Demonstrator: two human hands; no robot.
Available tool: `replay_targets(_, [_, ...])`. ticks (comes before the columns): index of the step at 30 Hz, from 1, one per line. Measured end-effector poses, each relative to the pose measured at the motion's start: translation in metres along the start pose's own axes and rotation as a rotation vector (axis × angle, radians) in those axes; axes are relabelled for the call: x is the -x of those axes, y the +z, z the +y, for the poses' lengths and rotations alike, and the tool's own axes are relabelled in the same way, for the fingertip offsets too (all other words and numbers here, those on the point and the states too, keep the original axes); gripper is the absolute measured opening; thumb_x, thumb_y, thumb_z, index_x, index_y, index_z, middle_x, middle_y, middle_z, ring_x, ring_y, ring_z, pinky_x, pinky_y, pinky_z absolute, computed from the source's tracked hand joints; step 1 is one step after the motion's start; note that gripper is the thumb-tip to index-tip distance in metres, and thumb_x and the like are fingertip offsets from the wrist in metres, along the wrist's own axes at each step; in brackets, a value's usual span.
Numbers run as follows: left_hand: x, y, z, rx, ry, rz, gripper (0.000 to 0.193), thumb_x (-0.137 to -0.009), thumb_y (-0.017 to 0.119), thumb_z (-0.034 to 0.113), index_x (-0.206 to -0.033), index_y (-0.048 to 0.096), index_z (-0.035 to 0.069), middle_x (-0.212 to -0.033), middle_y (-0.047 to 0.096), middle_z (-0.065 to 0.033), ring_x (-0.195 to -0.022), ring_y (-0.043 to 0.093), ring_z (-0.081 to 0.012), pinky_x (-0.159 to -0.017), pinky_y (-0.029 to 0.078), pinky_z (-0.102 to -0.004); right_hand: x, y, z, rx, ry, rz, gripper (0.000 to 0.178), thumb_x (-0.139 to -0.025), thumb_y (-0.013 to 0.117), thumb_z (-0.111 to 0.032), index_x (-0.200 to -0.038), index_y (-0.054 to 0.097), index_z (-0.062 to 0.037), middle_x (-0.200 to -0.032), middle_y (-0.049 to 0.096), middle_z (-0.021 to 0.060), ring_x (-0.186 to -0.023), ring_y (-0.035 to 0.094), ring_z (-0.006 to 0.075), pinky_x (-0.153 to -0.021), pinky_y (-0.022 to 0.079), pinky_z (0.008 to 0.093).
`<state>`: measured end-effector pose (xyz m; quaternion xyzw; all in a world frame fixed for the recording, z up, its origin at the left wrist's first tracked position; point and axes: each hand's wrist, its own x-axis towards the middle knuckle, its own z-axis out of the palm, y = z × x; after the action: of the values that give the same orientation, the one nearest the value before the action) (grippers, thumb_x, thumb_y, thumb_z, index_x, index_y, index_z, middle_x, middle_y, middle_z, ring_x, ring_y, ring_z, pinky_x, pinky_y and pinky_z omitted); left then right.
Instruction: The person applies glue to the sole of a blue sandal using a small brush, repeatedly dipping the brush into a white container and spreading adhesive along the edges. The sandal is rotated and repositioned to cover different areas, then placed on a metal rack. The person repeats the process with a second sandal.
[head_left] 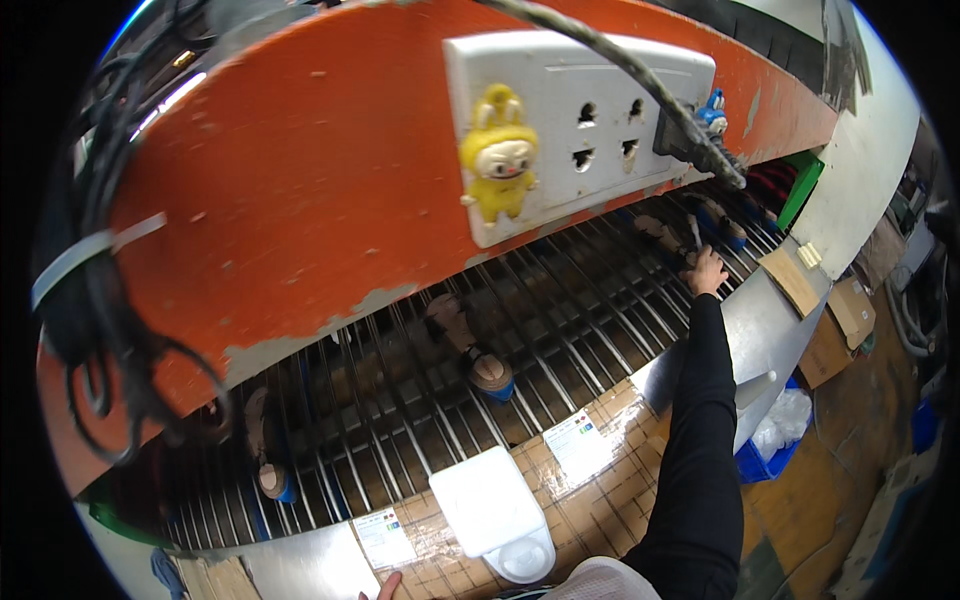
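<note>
At metal rollers (590, 372), R hand (706, 272) nr shoe (660, 236), L hand (386, 587) by cardboard (572, 508), grips unclear

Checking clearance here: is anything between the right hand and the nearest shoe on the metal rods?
Nothing visible stands between the right hand and that shoe; whether they touch is unclear. The orange panel shows above both, not between them.

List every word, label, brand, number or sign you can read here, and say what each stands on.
No text is readable.
Left label, white, on the brown taped ledge near the left hand: print too small to read, with coloured marks.
Right label, white, on the same ledge: also too small to read, with coloured marks.
White socket panel: no readable lettering.
</note>
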<state>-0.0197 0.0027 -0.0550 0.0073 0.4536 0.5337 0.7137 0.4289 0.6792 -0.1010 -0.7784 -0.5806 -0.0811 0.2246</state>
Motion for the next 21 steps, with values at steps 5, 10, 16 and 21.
replay_targets(5, [0.014, -0.013, -0.010, -0.045, 0.053, -0.085, 0.089, -0.087, 0.043, 0.070, -0.154, 0.009, 0.022, -0.137, 0.037, -0.0393, -0.120, 0.050, -0.0493, -0.099, 0.044, -0.0547, 0.024, -0.056, -0.035, 0.084, -0.225, 0.026, 0.080, -0.063, 0.082, -0.028, -0.128, 0.038, -0.0096, -0.119, 0.058, 0.0172, -0.095, 0.066, 0.0373, -0.100, 0.027, 0.0676])
replay_targets(10, [0.023, -0.022, -0.015, 0.015, 0.081, -0.277, 0.087, -0.088, 0.047, 0.067, -0.153, 0.011, 0.022, -0.138, 0.038, -0.0380, -0.121, 0.050, -0.0490, -0.099, 0.044, -0.0565, 0.080, -0.153, -0.079, -0.052, -0.202, 0.118, 0.074, -0.069, 0.077, -0.041, -0.123, 0.041, -0.0054, -0.103, 0.066, 0.0184, -0.096, 0.064, 0.0390, -0.090, 0.035, 0.0567])
replay_targets(16, [0.038, 0.000, -0.005, -0.282, 0.134, -0.624, 0.094, -0.088, 0.050, 0.065, -0.146, 0.026, -0.004, -0.132, 0.047, -0.0310, -0.125, 0.048, -0.0416, -0.104, 0.040, -0.0491, 0.219, -0.313, -0.051, -0.481, -0.280, 0.214, 0.058, -0.065, 0.083, -0.034, -0.098, 0.044, -0.0056, -0.081, 0.062, 0.0116, -0.075, 0.064, 0.0299, -0.070, 0.046, 0.0348])
replay_targets(21, [0.031, 0.068, -0.004, -0.455, 0.148, -0.836, 0.093, -0.085, 0.057, 0.058, -0.150, 0.021, 0.003, -0.139, 0.044, -0.0252, -0.127, 0.048, -0.0351, -0.105, 0.039, -0.0449, 0.354, -0.381, -0.025, -1.431, -0.394, -0.074, 0.054, -0.068, 0.079, -0.011, -0.102, 0.037, -0.0101, -0.081, 0.049, 0.0049, -0.072, 0.051, 0.0146, -0.070, 0.043, 0.0280])
